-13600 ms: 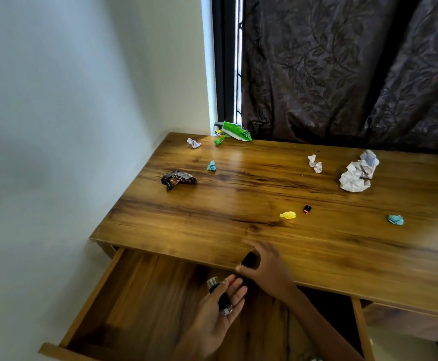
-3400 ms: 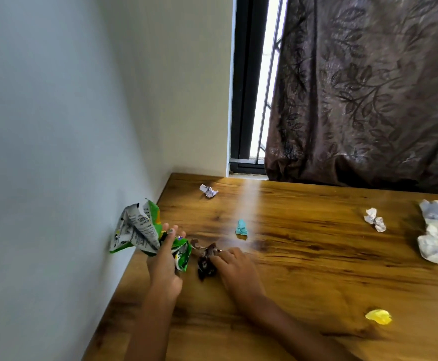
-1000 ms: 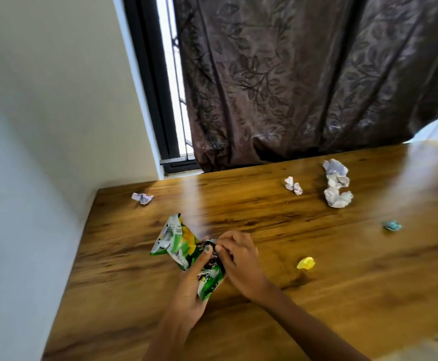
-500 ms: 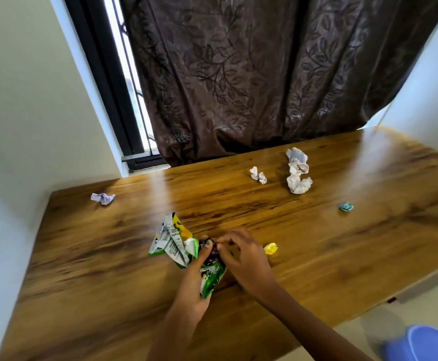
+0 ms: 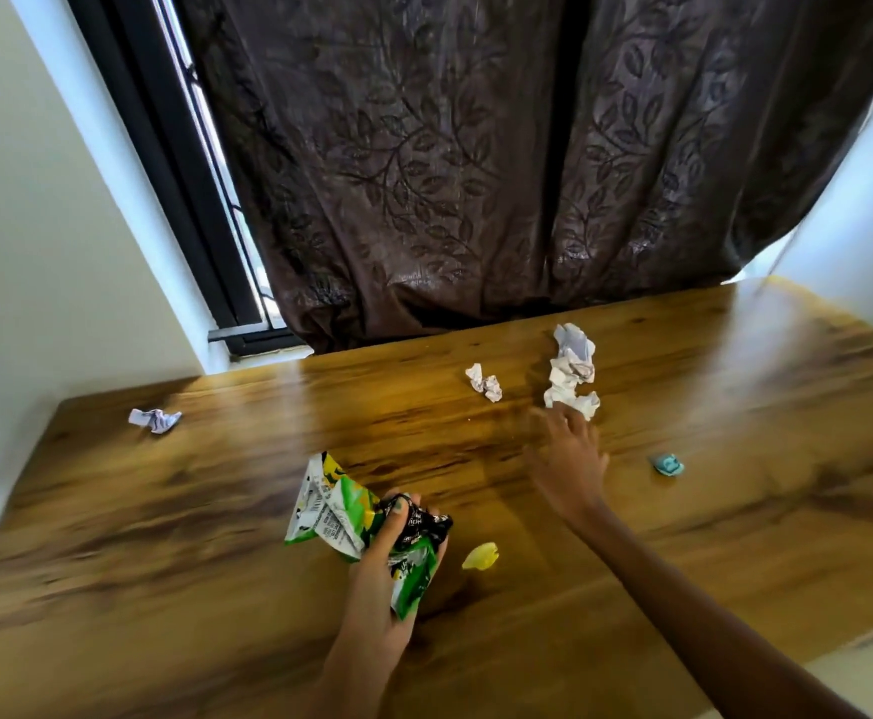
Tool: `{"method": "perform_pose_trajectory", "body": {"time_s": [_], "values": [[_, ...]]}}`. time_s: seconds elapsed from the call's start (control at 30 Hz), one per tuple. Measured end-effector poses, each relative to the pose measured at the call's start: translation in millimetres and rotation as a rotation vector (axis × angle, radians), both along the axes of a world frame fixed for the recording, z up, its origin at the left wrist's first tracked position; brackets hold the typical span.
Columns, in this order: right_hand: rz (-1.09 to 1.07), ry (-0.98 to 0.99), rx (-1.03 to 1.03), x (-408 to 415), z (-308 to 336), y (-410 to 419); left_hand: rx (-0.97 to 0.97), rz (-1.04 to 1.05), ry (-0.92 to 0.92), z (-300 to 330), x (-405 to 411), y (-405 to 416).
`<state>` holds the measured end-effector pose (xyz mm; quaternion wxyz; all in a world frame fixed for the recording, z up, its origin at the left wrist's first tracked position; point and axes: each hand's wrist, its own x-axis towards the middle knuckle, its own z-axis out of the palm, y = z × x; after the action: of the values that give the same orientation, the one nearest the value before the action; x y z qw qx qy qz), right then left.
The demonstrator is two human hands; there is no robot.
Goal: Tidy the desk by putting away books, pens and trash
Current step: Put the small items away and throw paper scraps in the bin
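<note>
On desk (image 5: 216,537), big paper wad (image 5: 571,371) just beyond rt fingers (image 5: 569,415), apart

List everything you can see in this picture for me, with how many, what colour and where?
Desk: one, brown wood, fills the lower view.
Curtain: one, dark brown with leaf pattern, behind the desk.
Window frame: one, black, left of the curtain.
Big paper wad: one, white, far middle of the desk.
Small paper balls: two, white, one left of the big wad, one at the far left.
Blue scrap: one, right of the reaching hand.
Yellow scrap: one, beside the left hand.
Green wrapper: one, gripped in the left hand.
Black wrapper: one, same hand.
Left hand: holds both wrappers.
Right hand: fingers spread, reaching to the big wad.
</note>
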<state>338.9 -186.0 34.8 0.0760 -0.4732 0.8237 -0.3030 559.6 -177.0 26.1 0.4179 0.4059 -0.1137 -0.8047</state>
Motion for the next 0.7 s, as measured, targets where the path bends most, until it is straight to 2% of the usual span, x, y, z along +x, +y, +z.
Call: {"method": "perform_pose_trajectory", "body": {"time_s": [0.23, 0.37, 0.57, 0.7], "values": [[0.049, 0.084, 0.182, -62, -8, -40, -0.018, 0.083, -0.037, 6, -48, 9], [0.220, 0.180, 0.334, -81, -21, -36, -0.028, 0.121, -0.064, 8, -76, 22], [0.350, 0.259, 0.225, -94, -24, -20, -0.017, 0.171, 0.000, 18, -114, 49], [0.382, 0.069, 0.100, -97, -19, -7, -0.020, 0.160, -0.008, 21, -131, 62]]}}
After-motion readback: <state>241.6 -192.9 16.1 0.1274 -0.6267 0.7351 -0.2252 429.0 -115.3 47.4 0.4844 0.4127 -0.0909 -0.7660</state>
